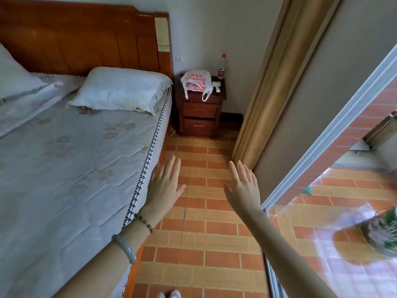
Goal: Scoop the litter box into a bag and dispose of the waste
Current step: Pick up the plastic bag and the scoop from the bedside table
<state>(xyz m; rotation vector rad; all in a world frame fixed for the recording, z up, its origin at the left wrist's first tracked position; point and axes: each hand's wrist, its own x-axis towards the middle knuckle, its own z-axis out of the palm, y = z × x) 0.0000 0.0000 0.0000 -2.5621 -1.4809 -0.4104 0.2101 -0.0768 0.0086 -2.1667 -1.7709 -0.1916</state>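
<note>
Both hands are stretched out ahead over the tiled floor [204, 233], palms down, and grasp nothing: the left hand [165, 186] hovers just beside the edge of the bed [75, 158] with its fingers straight and spread, and the right hand [242, 186] hovers near the foot of the curtain [268, 93], equally released. No litter box or scoop shows anywhere in the view, so the task looks to be at its very start, in the gathering stage. The only task thing in sight is a white plastic bag [196, 81] with red print, slumped on top of the dark wooden nightstand [199, 112] in the far corner, its 2 handles drooping over the front above the 2 drawers; a bottle [221, 67] with a red cap stands just behind it. It appears to hold something reddish, so whether it is the bag meant for the waste cannot be told. The next move probably calls for walking up the strip of floor between the bed and the sliding glass door [322, 136], well apart from the hands now, then taking the bag by its handles and finding the litter box.
</note>
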